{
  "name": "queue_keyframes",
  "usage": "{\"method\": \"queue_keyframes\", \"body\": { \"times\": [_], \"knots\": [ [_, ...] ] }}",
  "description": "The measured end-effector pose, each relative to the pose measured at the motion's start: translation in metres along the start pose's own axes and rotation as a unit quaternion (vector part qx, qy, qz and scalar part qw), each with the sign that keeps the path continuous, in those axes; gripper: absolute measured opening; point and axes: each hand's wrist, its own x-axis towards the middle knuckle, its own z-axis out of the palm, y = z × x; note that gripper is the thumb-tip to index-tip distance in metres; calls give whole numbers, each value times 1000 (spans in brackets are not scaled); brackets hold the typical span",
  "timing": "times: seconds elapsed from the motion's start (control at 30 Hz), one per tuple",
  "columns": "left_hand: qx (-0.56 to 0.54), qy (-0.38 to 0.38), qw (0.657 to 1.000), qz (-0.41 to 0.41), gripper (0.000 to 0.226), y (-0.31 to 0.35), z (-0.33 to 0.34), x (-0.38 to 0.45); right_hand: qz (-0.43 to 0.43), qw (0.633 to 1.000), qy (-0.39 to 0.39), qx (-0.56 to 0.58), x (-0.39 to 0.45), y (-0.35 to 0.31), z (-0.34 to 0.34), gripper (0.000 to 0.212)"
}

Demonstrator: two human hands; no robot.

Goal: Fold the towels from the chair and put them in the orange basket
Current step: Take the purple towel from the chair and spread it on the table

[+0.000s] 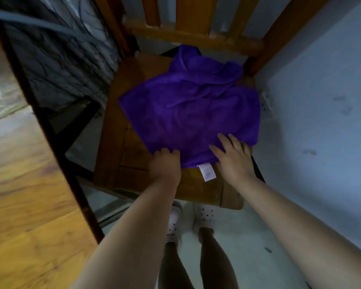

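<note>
Shoes (204, 215) on pale floor, nearest. Left hand (165, 163) at the towel's (192, 109) near-left corner, fingers curled over the edge, gripping it. Right hand (232, 157) lies flat on the near edge, fingers straight and spread. White tag (206, 172) hangs off that edge between the hands. Towel is spread across the chair (113, 142) seat, long axis running near to far, far end bunched against the backrest.

Plush cloth towel (192, 113), glossy wooden chair (121, 126)
</note>
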Motion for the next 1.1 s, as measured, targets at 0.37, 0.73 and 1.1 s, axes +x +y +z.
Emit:
{"method": "queue_keyframes", "body": {
  "times": [0.37,0.73,1.1],
  "knots": [
    [-117,35,992,40,29,-20,-67,-39,-28,996,80,27,-16,4,-62,14],
    [-411,211,886,50,19,-77,-220,-169,-72,936,303,166,-60,-56,-268,25],
    [-617,401,676,39,8,-214,-295,-341,-270,839,402,248,-133,-225,-436,16]
  ]
}}
